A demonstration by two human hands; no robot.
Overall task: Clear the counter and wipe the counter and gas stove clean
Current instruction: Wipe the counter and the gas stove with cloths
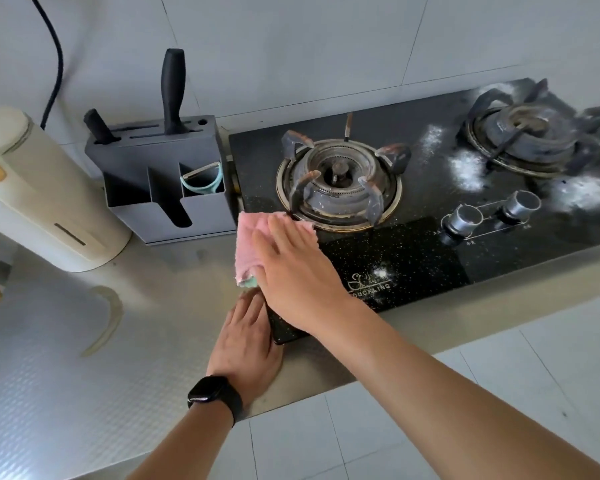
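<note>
at the left front edge of a black glass gas stove [413, 258], a pink cloth [253, 237] lies flat under the right hand [295, 271], fingers straight and pressing. the left hand [246, 344], fingers relaxed, rests on the counter [174, 299] against the stove's near corner. long, firm passes toward the white powder [465, 169] near the right burner [523, 129], skirting the pan supports, would likely serve best. a grey knife block [160, 181] and a cream appliance [42, 188] stand to the left, against a pale tiled wall [291, 46].
</note>
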